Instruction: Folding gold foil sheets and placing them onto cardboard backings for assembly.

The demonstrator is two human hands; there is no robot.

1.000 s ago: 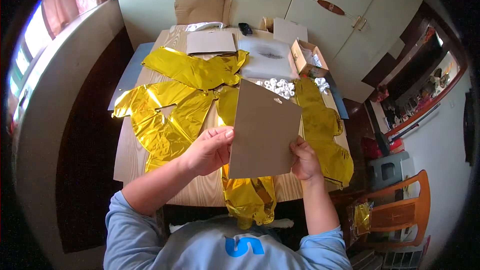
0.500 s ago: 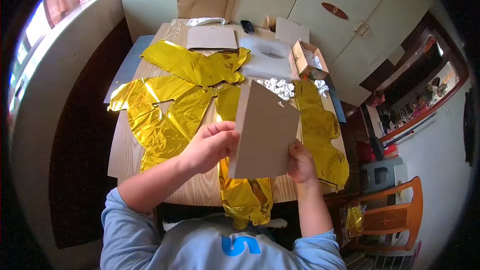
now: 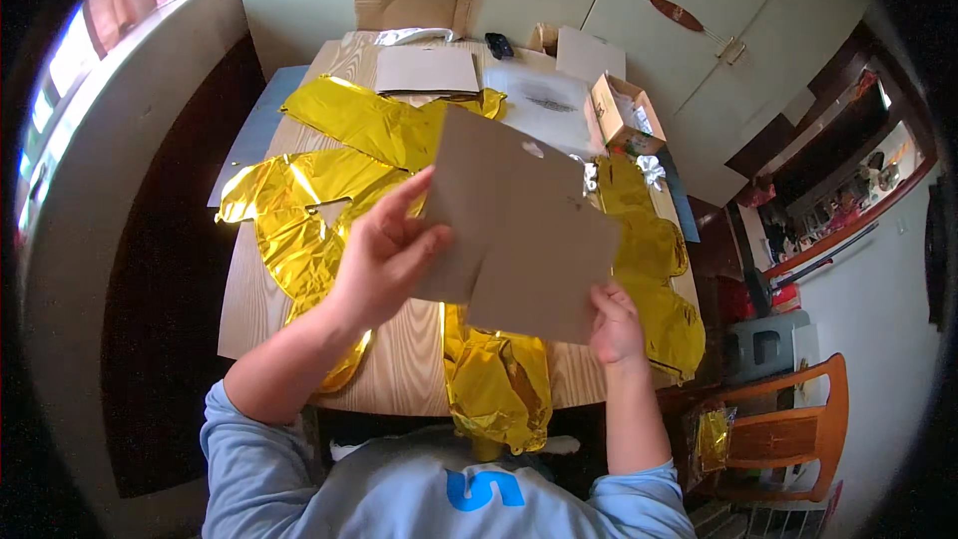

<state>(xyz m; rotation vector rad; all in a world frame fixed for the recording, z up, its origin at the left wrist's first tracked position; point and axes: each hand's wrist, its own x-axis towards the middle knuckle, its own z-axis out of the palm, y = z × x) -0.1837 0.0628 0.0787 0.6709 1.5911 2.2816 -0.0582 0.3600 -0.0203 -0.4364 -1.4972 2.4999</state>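
Above the table I hold grey-brown cardboard sheets (image 3: 544, 240), one partly over another, with a hang hole near the upper edge. My left hand (image 3: 379, 260) is at their left edge, thumb on the near side and index finger stretched along the edge. At the lower right corner my right hand (image 3: 617, 327) pinches the cardboard between thumb and fingers. Flat gold foil balloons lie around: one (image 3: 309, 220) at the left, one (image 3: 369, 115) further back, one (image 3: 496, 389) hanging over the front edge, and one (image 3: 659, 284) at the right.
On the far part of the wooden table (image 3: 409, 364) are a stack of cardboard (image 3: 427, 71), a clear plastic sheet (image 3: 544, 105), a dark phone-like object (image 3: 498, 45) and an open box (image 3: 627, 115). White curled pieces (image 3: 651, 172) lie near the box. A wooden chair (image 3: 788, 429) stands right.
The cardboard has turned from a tilted, edge-on stack to face me more, and its sheets have slid apart. My left hand has risen, and my right hand has shifted slightly right.
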